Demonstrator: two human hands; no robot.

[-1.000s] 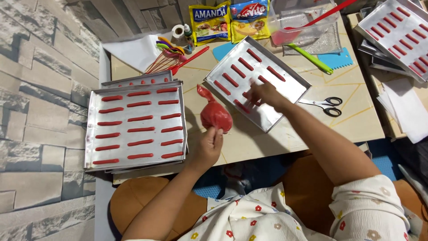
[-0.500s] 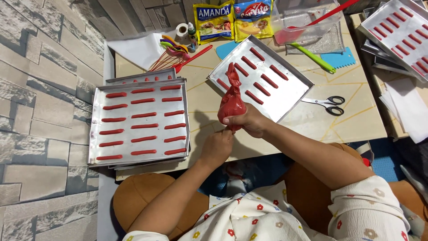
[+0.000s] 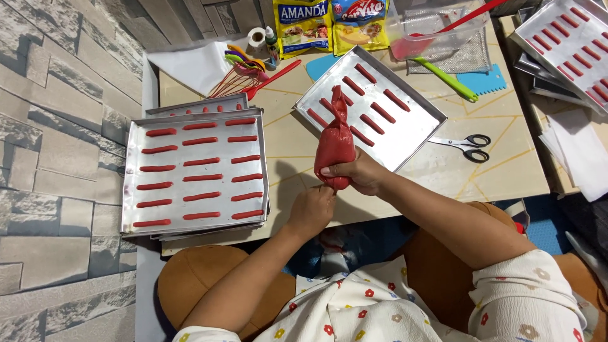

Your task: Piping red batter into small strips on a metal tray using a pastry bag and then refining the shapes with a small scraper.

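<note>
Right hand (image 3: pixel 361 174) clamps the red bag (image 3: pixel 335 147) upright, keeping batter in; left hand (image 3: pixel 311 208) pinches its tip below.

A low table (image 3: pixel 285 136) with a pale top crossed by thin golden lines is seen from above. At nine o'clock, a stack of metal trays (image 3: pixel 195 170) is set, the top one lined with rows of red strips. Near the centre, tilted, a second tray (image 3: pixel 370 114) with fewer red strips is laid. Just beside it at three o'clock, scissors (image 3: pixel 465 145) are placed. At twelve o'clock, two yellow packets (image 3: pixel 330 24), a clear container (image 3: pixel 437 31) and a green-handled tool (image 3: pixel 443 76) are found, with a blue scraper (image 3: pixel 484 79) close by. At eleven o'clock, whisks (image 3: pixel 237 73) and white paper (image 3: pixel 190 63) are kept.
</note>
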